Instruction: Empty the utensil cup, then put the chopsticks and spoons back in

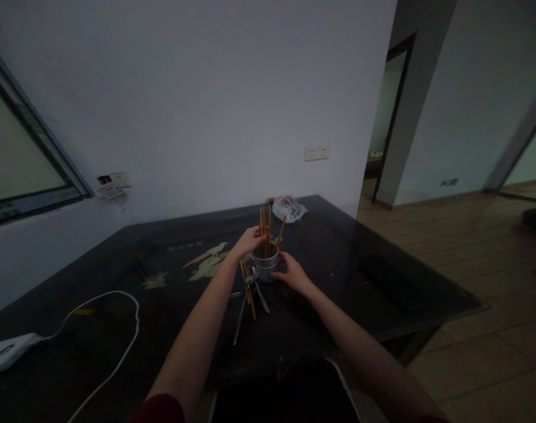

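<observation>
Grey cup (265, 268), one: left hand (251, 239) pinches several chopsticks (263, 218), right hand (292, 274) curls against cup.

Cup (267, 268) between hands (293, 274) looks metallic, smooth | chopsticks (268, 226) at hands: matt wood | cutlery (263, 299) nearside of hands: shiny metal | bag (288, 210) beyond hands: crinkled clear plastic | tabletop (330, 235) beneath hands: dark, glossy

From the person's head at six o'clock, the one camera looked forward and down, near the fingers (278, 275), across the table (330, 247) to the wall (233, 106) at twelve; a doorway (389, 111) showed at two.
</observation>
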`<state>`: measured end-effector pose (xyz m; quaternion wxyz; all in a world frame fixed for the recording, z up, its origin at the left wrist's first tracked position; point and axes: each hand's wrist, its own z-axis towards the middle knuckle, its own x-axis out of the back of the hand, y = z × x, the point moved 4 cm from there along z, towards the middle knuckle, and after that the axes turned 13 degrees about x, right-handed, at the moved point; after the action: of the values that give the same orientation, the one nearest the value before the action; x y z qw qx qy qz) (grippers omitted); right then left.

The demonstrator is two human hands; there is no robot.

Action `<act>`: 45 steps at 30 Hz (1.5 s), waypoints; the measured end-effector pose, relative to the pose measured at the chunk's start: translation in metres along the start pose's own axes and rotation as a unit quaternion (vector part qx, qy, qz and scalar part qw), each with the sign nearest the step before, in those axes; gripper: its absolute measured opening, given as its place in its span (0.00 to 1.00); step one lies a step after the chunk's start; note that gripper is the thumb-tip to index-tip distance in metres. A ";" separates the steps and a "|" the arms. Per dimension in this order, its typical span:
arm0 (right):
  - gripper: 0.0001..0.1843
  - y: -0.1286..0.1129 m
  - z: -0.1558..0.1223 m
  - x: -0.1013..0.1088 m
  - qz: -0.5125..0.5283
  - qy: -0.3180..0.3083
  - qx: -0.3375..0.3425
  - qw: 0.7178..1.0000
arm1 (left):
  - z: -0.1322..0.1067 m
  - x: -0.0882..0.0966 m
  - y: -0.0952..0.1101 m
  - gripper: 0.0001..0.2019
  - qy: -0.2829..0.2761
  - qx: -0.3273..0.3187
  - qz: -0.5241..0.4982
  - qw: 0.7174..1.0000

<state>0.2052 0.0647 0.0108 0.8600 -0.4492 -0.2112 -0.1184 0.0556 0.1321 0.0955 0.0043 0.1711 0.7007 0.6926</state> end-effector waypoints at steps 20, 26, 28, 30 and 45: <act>0.34 -0.005 0.001 0.001 0.020 0.004 0.026 0.999 | -0.023 -0.017 0.003 0.51 0.036 -0.040 0.098 0.994; 0.35 -0.006 0.000 0.001 0.025 0.007 0.017 1.000 | -0.014 -0.014 0.002 0.38 0.080 -0.051 0.121 0.988; 0.35 -0.005 0.000 0.001 0.024 0.008 0.012 1.000 | -0.009 -0.013 0.000 0.33 0.095 -0.037 0.112 0.988; 0.35 -0.004 0.000 0.001 0.022 0.009 0.011 1.000 | -0.006 -0.011 -0.001 0.28 0.106 -0.028 0.109 0.988; 0.36 -0.002 0.000 0.001 0.022 0.010 0.011 1.000 | -0.010 -0.002 0.001 0.18 0.035 -0.028 0.019 0.999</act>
<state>0.2053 0.0641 0.0127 0.8695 -0.4429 -0.1938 -0.1011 0.0557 0.1217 0.0966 -0.0281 0.1597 0.6772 0.7177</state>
